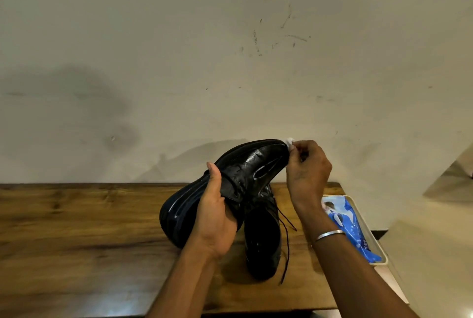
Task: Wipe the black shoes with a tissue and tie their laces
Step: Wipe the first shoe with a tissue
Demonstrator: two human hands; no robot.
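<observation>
My left hand point(213, 218) grips a black shoe point(245, 166) round its middle and holds it tilted above the table, toe pointing up and to the right. At the toe tip, my right hand point(305, 171) pinches a small white tissue point(290, 142) against the leather. The second black shoe point(262, 241) lies on the table beneath the raised one, partly hidden by it. Its loose black laces point(286, 238) trail down toward the table's front.
The wooden table point(76, 228) stands against a scuffed pale wall. At its right edge a cream tray point(372, 230) holds a blue tissue packet point(348, 225). Beyond the tray the table ends and a floor shows.
</observation>
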